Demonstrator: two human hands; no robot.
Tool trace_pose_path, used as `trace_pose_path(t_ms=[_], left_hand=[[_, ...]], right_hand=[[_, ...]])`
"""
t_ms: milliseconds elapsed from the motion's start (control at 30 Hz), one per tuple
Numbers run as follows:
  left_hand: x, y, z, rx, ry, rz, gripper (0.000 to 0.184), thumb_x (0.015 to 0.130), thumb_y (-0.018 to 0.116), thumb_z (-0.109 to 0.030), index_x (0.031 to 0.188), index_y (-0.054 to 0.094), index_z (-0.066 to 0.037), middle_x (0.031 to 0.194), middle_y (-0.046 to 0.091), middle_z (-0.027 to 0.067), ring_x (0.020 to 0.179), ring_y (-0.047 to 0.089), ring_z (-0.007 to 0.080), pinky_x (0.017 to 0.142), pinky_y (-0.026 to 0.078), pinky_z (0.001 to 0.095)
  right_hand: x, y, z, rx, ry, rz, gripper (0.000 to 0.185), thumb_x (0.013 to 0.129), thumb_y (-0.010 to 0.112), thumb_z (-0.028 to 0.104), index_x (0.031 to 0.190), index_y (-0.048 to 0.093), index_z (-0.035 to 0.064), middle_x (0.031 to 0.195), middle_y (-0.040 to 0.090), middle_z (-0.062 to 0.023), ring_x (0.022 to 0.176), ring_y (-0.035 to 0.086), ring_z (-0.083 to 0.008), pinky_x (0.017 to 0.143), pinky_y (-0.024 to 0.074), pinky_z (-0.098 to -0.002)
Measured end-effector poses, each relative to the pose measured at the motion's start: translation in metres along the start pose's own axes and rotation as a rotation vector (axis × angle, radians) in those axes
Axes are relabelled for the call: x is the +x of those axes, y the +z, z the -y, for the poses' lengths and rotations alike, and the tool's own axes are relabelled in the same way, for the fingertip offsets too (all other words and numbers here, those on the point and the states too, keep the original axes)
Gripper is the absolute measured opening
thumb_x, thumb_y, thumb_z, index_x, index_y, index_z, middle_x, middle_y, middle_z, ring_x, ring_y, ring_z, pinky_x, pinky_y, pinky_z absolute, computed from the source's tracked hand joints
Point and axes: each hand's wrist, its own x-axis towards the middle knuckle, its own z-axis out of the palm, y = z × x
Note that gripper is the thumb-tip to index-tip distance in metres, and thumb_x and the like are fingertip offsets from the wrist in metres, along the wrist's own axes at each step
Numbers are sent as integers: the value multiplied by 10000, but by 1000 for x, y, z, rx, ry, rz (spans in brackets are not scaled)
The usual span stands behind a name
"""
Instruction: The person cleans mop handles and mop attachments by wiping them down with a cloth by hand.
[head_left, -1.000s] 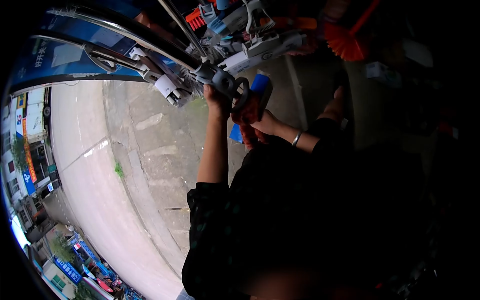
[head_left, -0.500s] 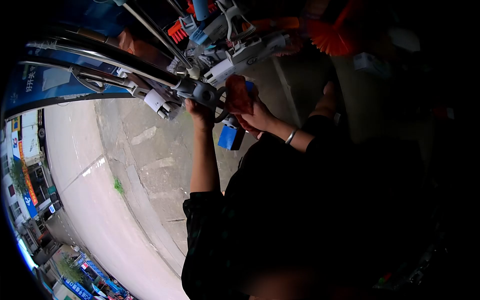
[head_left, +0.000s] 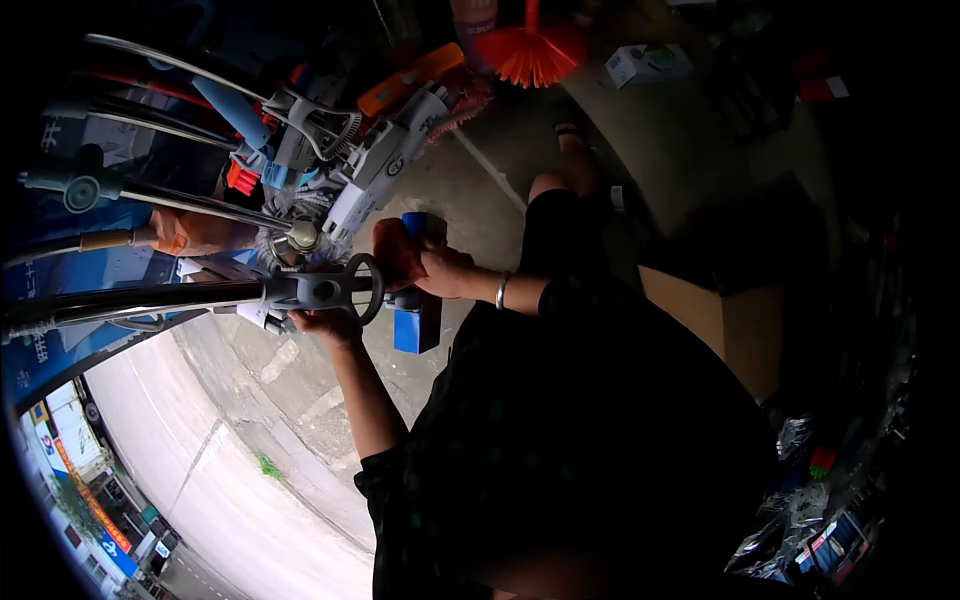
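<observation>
My left hand (head_left: 330, 322) is closed from below around the grey plastic fitting of a mop (head_left: 320, 290). This mop has a shiny metal pole running to the left edge and a grey ring at the fitting's right end. Beyond the ring is a blue block-shaped head (head_left: 415, 330), set across the pole and partly covered. My right hand (head_left: 447, 272) grips a reddish-brown cloth (head_left: 397, 252), bunched against the middle of the head. Blue shows above and below the cloth. Some of the right fingers are hidden by it.
Other poles and mop heads (head_left: 375, 165) crowd the upper left. An orange-red broom (head_left: 530, 55) and a white box (head_left: 648, 65) are at the top. A cardboard box (head_left: 750, 330) stands to the right. Pavement (head_left: 270, 380) and a road lie lower left.
The view has turned, so the mop pole lies nearly level across it. Both hands appear further left and lower, still on the mop and the cloth. More stored poles have come into sight.
</observation>
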Motion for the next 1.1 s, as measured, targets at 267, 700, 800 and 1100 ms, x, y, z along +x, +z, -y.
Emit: trace_pose_path(t_ms=[267, 700, 800, 1100], left_hand=[[2, -25, 5, -57, 4, 51, 841, 700, 440, -755, 1140, 505, -41, 1057, 561, 145, 1052, 517, 303, 948, 379, 532], [-16, -31, -3, -138, 30, 2, 750, 727, 477, -696, 1155, 506, -80, 1050, 569, 91, 986, 536, 269, 902, 409, 532], [-18, -31, -4, -118, 37, 118, 743, 735, 465, -683, 1148, 514, -67, 1046, 564, 120, 1008, 531, 272, 926, 390, 534], [-34, -14, -12, 12, 16, -4, 764, 758, 387, -710, 1074, 531, -30, 968, 586, 128, 914, 551, 263, 835, 438, 407]], right_hand=[[16, 18, 0, 20, -366, -204, 350, 697, 654, 313, 909, 578, 46, 853, 605, -139, 845, 570, -320, 770, 416, -409], [43, 23, -42, -94, -275, 150, 278, 694, 587, 254, 801, 643, 5, 785, 634, -203, 746, 618, -344, 676, 477, -420], [40, 18, -30, -86, -202, 144, 306, 677, 598, 269, 785, 650, -12, 786, 633, -222, 748, 623, -347, 668, 482, -418], [23, 20, -29, 31, -502, 125, 157, 650, 591, 31, 807, 600, 30, 837, 611, -155, 869, 572, -340, 728, 444, -386]])
